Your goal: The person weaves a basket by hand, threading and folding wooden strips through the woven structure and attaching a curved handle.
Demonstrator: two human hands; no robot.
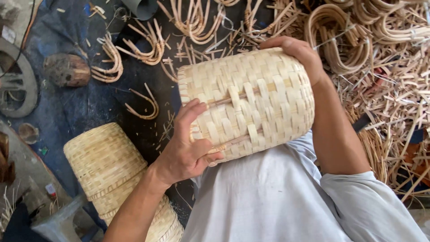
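A pale woven bamboo basket (255, 101) lies on its side in front of my chest, held between both hands. My left hand (188, 145) grips its lower left side, fingers spread over the weave and thumb near the bottom edge. At the top right, my right hand (298, 56) curls over the basket's far end. Two thin sticks run lengthwise through the weave on the side facing me.
A stack of similar woven baskets (109, 172) stands at the lower left on the dark floor (76, 107). Bent cane loops (148, 45) lie scattered at the top. A heap of cane offcuts (394, 89) fills the right side. A round brown object (67, 69) sits at the left.
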